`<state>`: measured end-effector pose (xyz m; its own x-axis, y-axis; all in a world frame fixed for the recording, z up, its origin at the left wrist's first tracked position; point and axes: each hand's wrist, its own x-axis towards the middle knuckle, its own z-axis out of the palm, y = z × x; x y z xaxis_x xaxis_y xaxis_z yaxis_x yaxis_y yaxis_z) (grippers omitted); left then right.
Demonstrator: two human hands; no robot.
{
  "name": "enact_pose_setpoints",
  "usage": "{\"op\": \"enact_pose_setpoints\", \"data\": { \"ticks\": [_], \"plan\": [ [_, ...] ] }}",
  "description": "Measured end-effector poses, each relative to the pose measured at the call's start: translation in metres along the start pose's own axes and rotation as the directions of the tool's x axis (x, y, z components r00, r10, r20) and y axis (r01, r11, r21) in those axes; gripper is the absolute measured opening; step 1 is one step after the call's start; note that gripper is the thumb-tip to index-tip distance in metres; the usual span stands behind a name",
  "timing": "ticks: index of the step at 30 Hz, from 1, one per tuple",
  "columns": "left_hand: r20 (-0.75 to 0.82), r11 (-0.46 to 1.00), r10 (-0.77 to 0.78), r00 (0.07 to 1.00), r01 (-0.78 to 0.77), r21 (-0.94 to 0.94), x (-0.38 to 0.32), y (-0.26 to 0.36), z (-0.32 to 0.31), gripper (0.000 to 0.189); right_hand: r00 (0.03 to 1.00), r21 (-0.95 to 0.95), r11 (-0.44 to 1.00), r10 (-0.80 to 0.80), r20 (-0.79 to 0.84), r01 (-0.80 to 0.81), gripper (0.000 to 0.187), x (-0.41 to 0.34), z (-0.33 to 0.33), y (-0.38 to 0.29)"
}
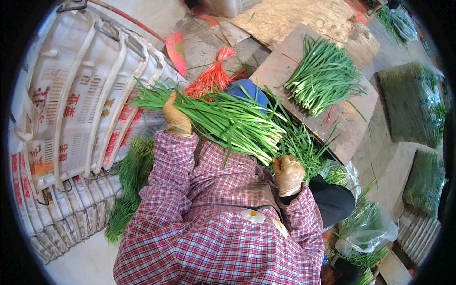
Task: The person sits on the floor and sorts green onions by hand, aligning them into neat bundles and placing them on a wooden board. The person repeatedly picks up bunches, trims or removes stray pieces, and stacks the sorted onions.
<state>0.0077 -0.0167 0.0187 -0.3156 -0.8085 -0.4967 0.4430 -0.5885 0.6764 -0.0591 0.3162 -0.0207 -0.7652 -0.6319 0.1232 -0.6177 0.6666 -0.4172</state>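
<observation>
A loose bunch of garlic chives (228, 121) lies slantwise across my lap, leafy tips to the left and pale stem ends to the right. My left hand (177, 115), in a tan glove, grips it near the leafy end. Close against the pale stem ends is my right hand (289, 175), also gloved, with its fingers curled closed. Whether a stalk is pinched in it cannot be seen. Beyond it, loose chive leaves (302, 149) are heaped beside a board (351, 137). A neat chive bundle (322, 76) rests on that board, with a red tie strip (330, 113) partly under it.
White plastic crates (82, 92) bearing writing are stacked at the left, with more chives (133, 171) beside them. Red plastic ties (210, 78) hang in front of me. Bagged chives (409, 103) stand at the far right; a clear bag (374, 224) sits at lower right.
</observation>
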Motion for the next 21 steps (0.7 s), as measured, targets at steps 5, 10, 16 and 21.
{"op": "enact_pose_setpoints", "data": {
  "ticks": [5,10,16,21],
  "plan": [
    [0.028,0.996,-0.042,0.999,0.044,-0.077,0.004,-0.001,-0.005,0.02,0.805,-0.351,0.885,0.438,0.401,-0.307,0.028,-0.021,-0.015,0.053],
    [0.171,0.999,-0.052,0.984,0.052,0.006,0.008,-0.002,-0.015,0.02,0.985,0.358,0.922,0.17,-0.042,-0.144,0.044,0.042,-0.032,0.022],
    [0.556,0.997,-0.001,0.831,0.045,-0.065,0.018,0.01,-0.022,0.021,0.979,0.444,0.876,-0.134,-0.153,0.189,0.053,0.083,-0.005,-0.03],
    [0.749,0.996,0.007,0.663,0.065,-0.067,0.008,0.016,-0.009,0.023,0.977,0.454,0.891,-0.064,0.202,-0.036,0.095,0.089,0.009,-0.021]
  ]
}}
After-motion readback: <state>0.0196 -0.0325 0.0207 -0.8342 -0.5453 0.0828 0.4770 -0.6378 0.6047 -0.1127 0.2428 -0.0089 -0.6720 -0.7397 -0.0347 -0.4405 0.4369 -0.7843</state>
